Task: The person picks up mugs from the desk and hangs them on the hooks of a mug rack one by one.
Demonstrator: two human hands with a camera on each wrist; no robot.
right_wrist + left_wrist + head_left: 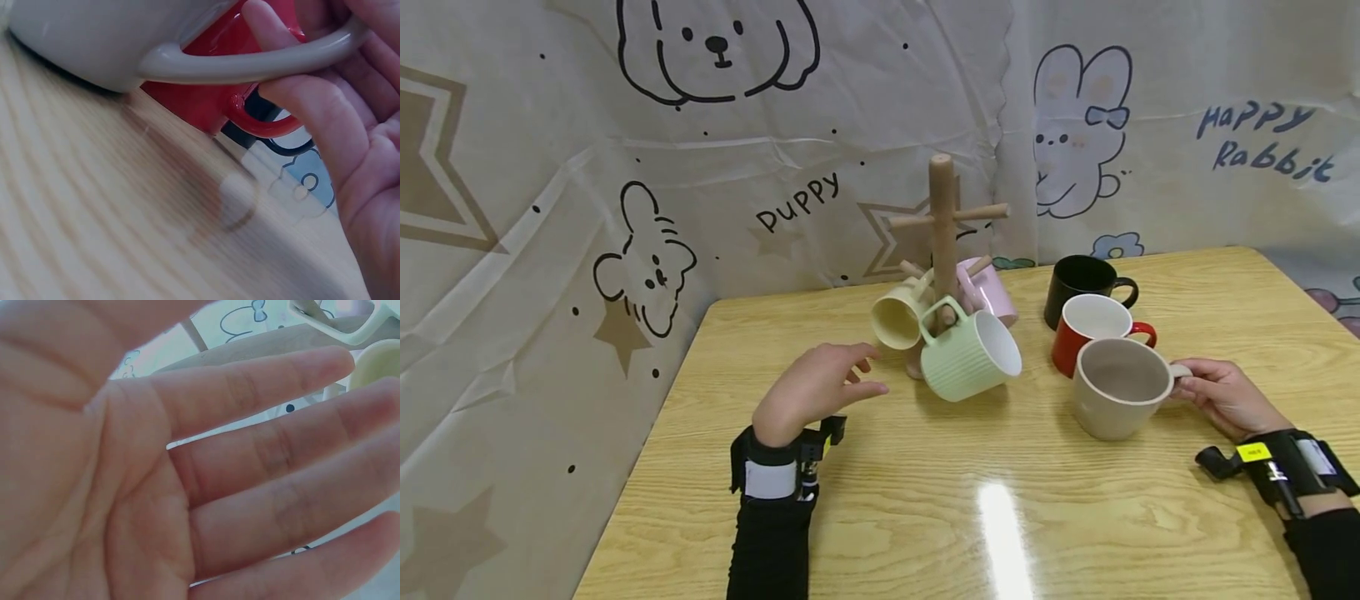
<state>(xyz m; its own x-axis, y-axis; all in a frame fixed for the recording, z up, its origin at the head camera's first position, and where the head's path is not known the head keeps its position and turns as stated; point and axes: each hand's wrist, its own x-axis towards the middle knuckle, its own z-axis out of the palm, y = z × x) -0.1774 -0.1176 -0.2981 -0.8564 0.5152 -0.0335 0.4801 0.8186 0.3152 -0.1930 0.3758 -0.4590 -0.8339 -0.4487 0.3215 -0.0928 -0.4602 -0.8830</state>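
My right hand (1231, 400) pinches the handle of a greyish-beige mug (1116, 408) between thumb and fingers. In the right wrist view that mug's base (69, 65) is right at the tabletop. My left hand (812, 387) hovers with fingers extended and nothing in them, just left of a wooden mug tree (943, 187). Three mugs hang on its lower pegs: a cream one (895, 321) nearest my left fingertips, a ribbed light green one (958, 367) tilted in front, and a pink one (992, 292) partly hidden behind.
A red mug (1067, 337) with a white inside stands directly behind the beige one, and a black mug (1078, 283) behind that. The mug tree's upper pegs (985, 212) carry nothing. A printed cloth (880, 100) hangs behind the wooden table (910, 517).
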